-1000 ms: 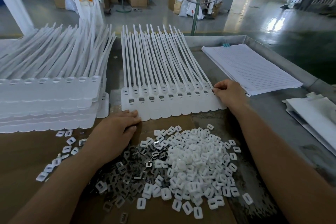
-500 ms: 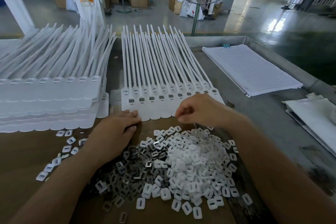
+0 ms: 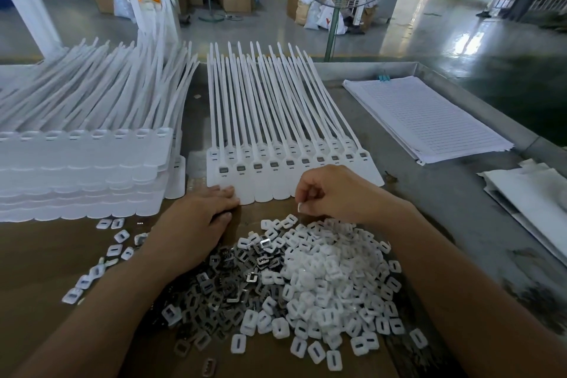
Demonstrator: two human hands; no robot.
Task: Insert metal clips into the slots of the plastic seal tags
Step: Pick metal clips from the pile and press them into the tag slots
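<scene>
A row of white plastic seal tags (image 3: 285, 169) lies flat in the middle of the table, tails pointing away, small slots showing near the heads. My left hand (image 3: 196, 224) rests flat with its fingertips on the near edge of the leftmost tag. My right hand (image 3: 334, 193) hovers over the row's near edge with curled fingers, pinching a small white piece (image 3: 300, 207). Below the hands lies a heap of grey metal clips (image 3: 227, 279) beside a heap of white plastic caps (image 3: 331, 282).
A tall stack of white seal tags (image 3: 82, 169) fills the left side. A sheaf of lined paper (image 3: 426, 120) lies at the right, white folded sheets (image 3: 530, 193) at the far right edge. Loose caps (image 3: 101, 258) are scattered at the left. The table's metal rim (image 3: 491, 113) runs along the right.
My right hand left the right end of the tag row, came down toward the heap, and now holds a small white piece. My left hand stayed on the leftmost tag.
</scene>
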